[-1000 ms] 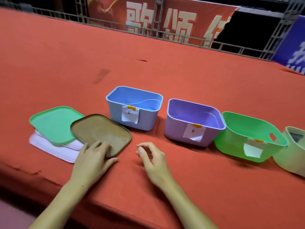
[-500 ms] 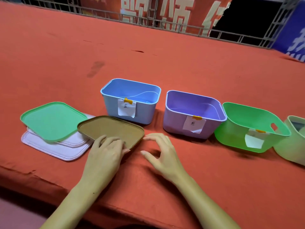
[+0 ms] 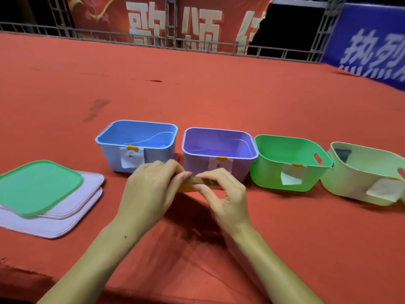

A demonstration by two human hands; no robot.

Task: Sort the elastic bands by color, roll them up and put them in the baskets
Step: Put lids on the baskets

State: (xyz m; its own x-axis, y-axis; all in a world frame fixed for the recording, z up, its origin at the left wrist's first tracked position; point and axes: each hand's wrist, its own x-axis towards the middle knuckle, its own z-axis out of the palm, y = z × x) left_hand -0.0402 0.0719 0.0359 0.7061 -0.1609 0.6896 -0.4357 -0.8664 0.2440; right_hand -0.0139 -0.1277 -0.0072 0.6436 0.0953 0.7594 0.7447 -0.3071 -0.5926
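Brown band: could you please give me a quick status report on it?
Left hand and right hand both pinching the brown band, lifted off the table. Baskets: blue, purple. Nothing blocking.

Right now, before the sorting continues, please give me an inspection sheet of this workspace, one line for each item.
Surface: red cloth-covered table, some dark stains.
Job's things: flat brown elastic band held edge-on; blue plastic basket, purple plastic basket, green plastic basket, pale green plastic basket in a row, each with a paper label.
Clutter: flat green band on flat pale purple bands.
Hands: left hand and right hand pinch the brown band.
Cables: nothing seen.
Surroundings: metal railing, red banner, blue banner.
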